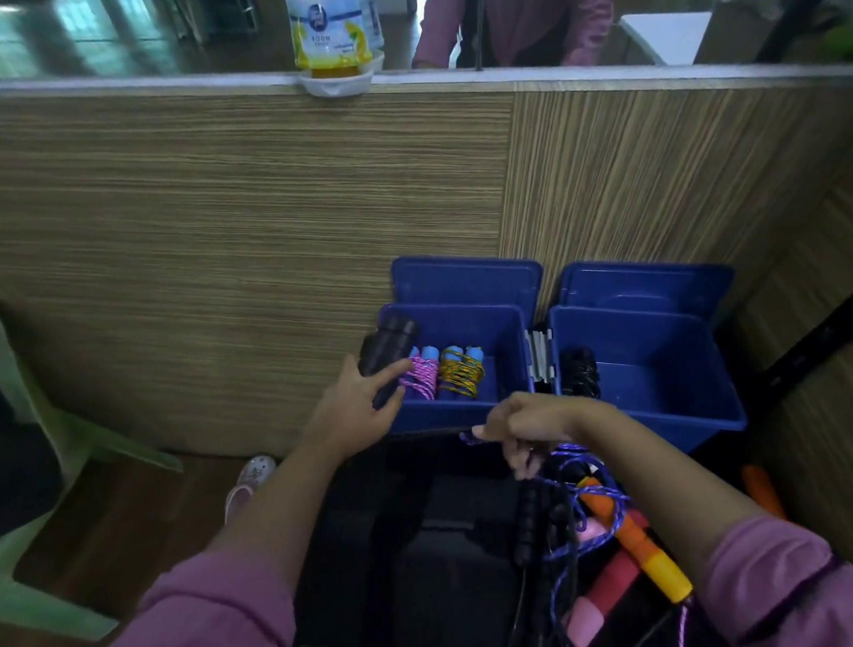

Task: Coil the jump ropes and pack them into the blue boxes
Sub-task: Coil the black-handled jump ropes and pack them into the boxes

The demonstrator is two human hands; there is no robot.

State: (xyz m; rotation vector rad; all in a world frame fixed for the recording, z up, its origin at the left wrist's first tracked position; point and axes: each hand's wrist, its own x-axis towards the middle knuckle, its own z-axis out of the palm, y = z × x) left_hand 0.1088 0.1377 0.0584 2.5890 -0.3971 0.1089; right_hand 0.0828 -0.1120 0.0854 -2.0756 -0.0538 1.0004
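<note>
Nearest, the right hand [519, 431] pinches a purple rope [592, 502] trailing down into a dim tangle of handles, while the left hand [357, 406] grips black handles [386, 355] tilted up and away at the near blue box [456, 359] holding two coiled ropes [444, 376], with another blue box [647, 360] beyond the right hand holding a dark bundle.
</note>
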